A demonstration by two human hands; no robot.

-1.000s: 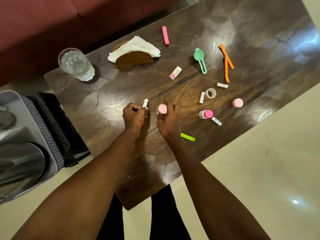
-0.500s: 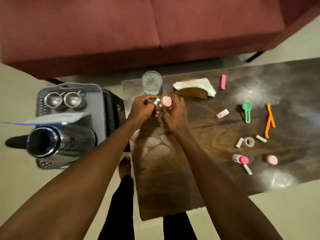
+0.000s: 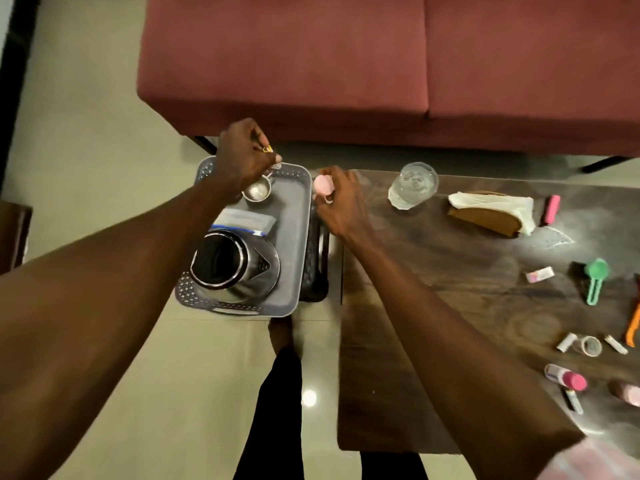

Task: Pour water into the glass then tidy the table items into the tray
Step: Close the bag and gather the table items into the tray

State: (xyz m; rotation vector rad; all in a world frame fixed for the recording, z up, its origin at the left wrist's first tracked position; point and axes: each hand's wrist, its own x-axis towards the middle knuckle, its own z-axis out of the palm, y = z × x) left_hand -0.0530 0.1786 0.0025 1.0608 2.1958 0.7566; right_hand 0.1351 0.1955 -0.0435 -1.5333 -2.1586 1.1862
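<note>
Right hand [image 3: 341, 202] around pink cap [image 3: 323, 185]

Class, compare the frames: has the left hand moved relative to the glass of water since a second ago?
Yes. The left hand has moved leftward, away from the glass of water, off the table, and is now above the far end of the grey tray.

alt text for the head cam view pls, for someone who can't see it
Seen from above, a person's left hand holds a small item over a grey tray containing a steel kettle and metal cup, while the right hand grips a pink cap at the tray's edge. A glass of water, napkin holder and small items remain on the dark table.
</note>
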